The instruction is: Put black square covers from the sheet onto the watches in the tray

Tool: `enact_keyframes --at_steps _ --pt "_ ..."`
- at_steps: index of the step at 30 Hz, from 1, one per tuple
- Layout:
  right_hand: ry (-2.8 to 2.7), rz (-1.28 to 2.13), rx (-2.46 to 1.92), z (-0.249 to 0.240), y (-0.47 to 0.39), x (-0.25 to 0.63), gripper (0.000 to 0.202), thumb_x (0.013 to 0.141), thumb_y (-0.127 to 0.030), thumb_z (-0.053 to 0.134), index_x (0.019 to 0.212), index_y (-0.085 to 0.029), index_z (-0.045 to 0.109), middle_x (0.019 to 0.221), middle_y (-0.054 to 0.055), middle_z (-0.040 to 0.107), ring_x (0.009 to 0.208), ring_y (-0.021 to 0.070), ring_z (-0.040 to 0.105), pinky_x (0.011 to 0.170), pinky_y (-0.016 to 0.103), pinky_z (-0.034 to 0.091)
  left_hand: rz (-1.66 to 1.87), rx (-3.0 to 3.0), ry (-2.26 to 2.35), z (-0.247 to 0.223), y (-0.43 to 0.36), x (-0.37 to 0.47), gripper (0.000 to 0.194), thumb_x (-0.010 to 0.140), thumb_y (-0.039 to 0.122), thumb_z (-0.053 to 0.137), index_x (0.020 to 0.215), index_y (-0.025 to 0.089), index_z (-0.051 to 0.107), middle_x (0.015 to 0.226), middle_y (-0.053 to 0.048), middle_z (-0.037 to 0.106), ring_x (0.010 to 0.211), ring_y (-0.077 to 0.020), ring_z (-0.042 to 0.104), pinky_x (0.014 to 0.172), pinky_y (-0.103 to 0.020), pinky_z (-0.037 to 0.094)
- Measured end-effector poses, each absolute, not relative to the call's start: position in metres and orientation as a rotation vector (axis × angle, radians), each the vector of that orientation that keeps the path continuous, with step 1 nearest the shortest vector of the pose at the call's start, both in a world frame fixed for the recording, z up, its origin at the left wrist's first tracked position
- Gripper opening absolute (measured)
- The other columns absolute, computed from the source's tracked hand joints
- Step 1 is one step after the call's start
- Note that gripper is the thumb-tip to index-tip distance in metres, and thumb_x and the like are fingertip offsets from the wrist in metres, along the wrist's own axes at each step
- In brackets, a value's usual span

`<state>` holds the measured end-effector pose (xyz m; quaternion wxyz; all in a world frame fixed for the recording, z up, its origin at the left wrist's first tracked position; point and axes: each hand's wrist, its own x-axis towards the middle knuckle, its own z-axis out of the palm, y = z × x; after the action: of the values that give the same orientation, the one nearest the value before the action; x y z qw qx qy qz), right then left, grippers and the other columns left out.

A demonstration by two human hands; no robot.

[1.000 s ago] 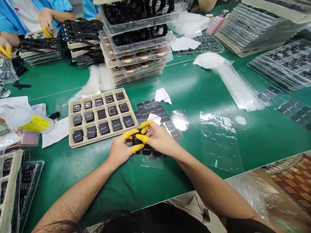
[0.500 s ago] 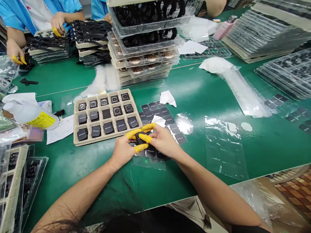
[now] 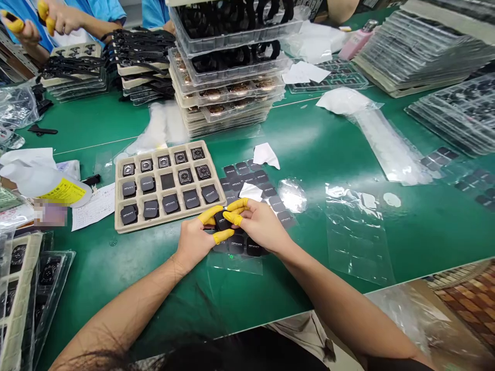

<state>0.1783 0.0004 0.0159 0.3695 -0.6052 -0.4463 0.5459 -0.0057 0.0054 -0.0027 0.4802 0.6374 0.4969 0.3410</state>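
My left hand (image 3: 195, 239) and my right hand (image 3: 260, 224) meet above the green table, both with yellow finger cots on the fingertips. Between those fingertips they pinch one small black square watch body (image 3: 221, 221). Under the hands lies a clear sheet of black square stickers (image 3: 247, 180), some printed with white lettering. Just to the left stands a beige compartment tray (image 3: 167, 219) filled with several black watch bodies, some face up and some covered in black film.
Stacked clear trays of watch parts (image 3: 228, 67) rise behind the beige tray. Empty plastic bags (image 3: 358, 226) lie to the right, tray stacks (image 3: 417, 49) at far right. A white bottle with yellow label (image 3: 46, 185) lies left. Another person's hands (image 3: 46, 15) work at the far left.
My hands have stayed together on the watch body, with small finger shifts. The person at far left has raised both hands off the table.
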Motion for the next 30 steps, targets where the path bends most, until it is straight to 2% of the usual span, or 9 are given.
enact_keyframes --at_steps 7,13,16,21,30 --pt "-1.177 1.372 -1.575 0.017 0.0 0.177 0.022 0.078 -0.037 0.075 0.09 -0.021 0.067 0.09 0.007 0.072 0.08 0.0224 0.07 0.072 0.039 0.06 0.83 1.557 1.226 -0.003 0.005 -0.005 0.058 0.068 0.028 0.087 0.124 0.024 0.072 0.095 0.0 0.081 0.086 -0.0206 0.078 0.09 -0.036 0.064" --pt "-1.111 1.405 -1.487 0.031 0.0 0.182 0.03 0.072 -0.038 0.08 0.093 -0.02 0.069 0.092 0.006 0.072 0.084 0.02 0.067 0.077 0.036 0.058 0.851 1.562 1.27 0.0 0.004 -0.004 0.055 0.068 0.029 0.088 0.121 0.025 0.074 0.093 0.001 0.081 0.084 -0.0206 0.078 0.087 -0.035 0.065" --pt "-1.026 1.512 -1.416 0.035 0.002 0.184 0.03 0.068 -0.039 0.084 0.088 -0.02 0.071 0.093 0.005 0.074 0.086 0.0189 0.067 0.082 0.035 0.057 0.846 1.552 1.267 0.0 0.005 -0.004 0.055 0.066 0.027 0.089 0.12 0.024 0.074 0.094 0.001 0.081 0.085 -0.0209 0.078 0.087 -0.034 0.065" --pt "-0.86 1.686 -1.4 0.029 0.004 0.179 0.033 0.062 -0.036 0.089 0.081 -0.018 0.07 0.084 0.003 0.072 0.077 0.016 0.067 0.076 0.033 0.059 0.837 1.597 1.26 -0.001 0.006 -0.004 0.053 0.068 0.025 0.087 0.119 0.022 0.075 0.095 0.0 0.081 0.083 -0.0193 0.077 0.086 -0.032 0.065" --pt "-0.848 1.602 -1.447 0.024 0.003 0.176 0.035 0.059 -0.036 0.09 0.082 -0.017 0.07 0.083 0.002 0.07 0.072 0.0138 0.065 0.068 0.03 0.058 0.814 1.679 1.299 -0.001 0.006 -0.005 0.056 0.066 0.026 0.089 0.12 0.023 0.074 0.091 0.001 0.081 0.079 -0.0163 0.075 0.084 -0.03 0.064"
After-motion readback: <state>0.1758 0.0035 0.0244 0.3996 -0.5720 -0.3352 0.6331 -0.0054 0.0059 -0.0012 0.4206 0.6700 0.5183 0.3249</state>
